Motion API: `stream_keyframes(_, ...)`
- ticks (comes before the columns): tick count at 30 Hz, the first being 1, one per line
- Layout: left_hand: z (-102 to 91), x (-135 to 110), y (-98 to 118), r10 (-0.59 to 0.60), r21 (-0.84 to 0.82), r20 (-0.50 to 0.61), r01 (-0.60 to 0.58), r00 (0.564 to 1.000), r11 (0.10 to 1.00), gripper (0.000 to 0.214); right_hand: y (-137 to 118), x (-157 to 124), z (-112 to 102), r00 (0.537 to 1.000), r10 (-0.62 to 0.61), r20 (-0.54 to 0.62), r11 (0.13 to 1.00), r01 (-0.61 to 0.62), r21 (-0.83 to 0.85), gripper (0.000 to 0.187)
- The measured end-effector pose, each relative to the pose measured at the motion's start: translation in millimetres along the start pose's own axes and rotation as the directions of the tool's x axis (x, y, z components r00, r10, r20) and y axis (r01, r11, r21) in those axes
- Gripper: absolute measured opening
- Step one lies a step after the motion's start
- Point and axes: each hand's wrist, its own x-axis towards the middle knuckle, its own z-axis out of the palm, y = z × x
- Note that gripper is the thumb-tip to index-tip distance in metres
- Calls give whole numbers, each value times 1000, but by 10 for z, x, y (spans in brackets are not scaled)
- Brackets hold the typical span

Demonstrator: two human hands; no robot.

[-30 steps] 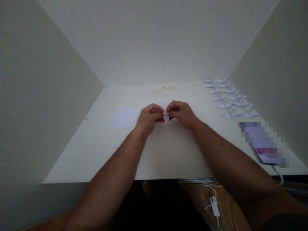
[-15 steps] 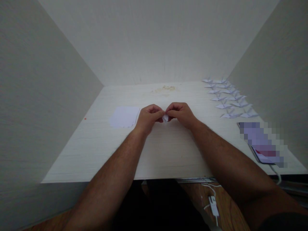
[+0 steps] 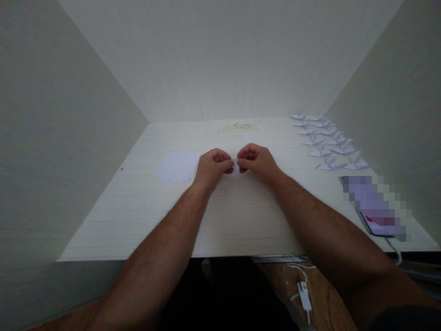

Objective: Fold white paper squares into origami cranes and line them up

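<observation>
A small folded piece of white paper (image 3: 236, 166) is pinched between my two hands over the middle of the white table (image 3: 241, 216). My left hand (image 3: 214, 168) grips its left side between thumb and fingers. On the right side, my right hand (image 3: 257, 162) pinches it the same way. Most of the paper is hidden by the fingertips; a pointed tip shows downward between them. Just left of my left hand lies a stack of white paper sheets (image 3: 177, 166), slightly fanned.
Folded white paper cranes (image 3: 320, 151) stand in rows at the back right. A phone (image 3: 374, 207), its screen blurred out, lies at the right with a cable attached. Walls enclose the table's back and sides. A white power strip (image 3: 304, 296) is on the floor.
The fingers have shifted slightly on the paper, and my right hand's fingers have lifted and loosened a little. The paper's visible part now looks narrower, its tip pointing down.
</observation>
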Motion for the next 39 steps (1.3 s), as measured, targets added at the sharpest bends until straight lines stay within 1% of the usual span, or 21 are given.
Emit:
stream_keyframes(6,10,-1,12,-10,13,-20,11,1000,1000,17,27,18,-3,1000,-8,-28,999,7,-40,20)
stream_keyframes(18,11,-8,25,-17,0,-14,17,1000,1000,19,6,10,-1,999,-5,-34,998,2,-61,19)
stream_keyframes(23,10,-3,24,44,-5,-15,-44,999,999,25,16,14,7,998,-24,-50,999,22,-49,20)
stream_keyframes(25,7,0,17,73,17,-17,-73,997,997,25,18,16,12,998,-12,-56,998,8,-61,20)
stream_keyframes(28,2,-1,9,119,74,-32,-116,992,990,24,23,19,13,998,4,-66,994,-11,-106,16)
stream_keyframes(30,1,-6,13,159,122,-46,-153,986,981,23,28,20,7,997,-17,-73,989,7,-145,13)
stream_keyframes(32,4,-13,22,203,176,-58,-190,978,966,22,30,19,0,995,-63,-82,980,46,-195,13)
stream_keyframes(34,9,-18,30,227,195,-58,-212,972,958,22,26,13,0,989,-110,-98,968,84,-235,13)
stream_keyframes(37,16,-18,26,209,159,-28,-202,978,966,25,6,-3,22,980,-150,-131,967,118,-227,13)
stream_keyframes(39,15,-15,14,181,136,-1,-179,984,974,23,-12,-16,47,976,-168,-142,970,138,-201,12)
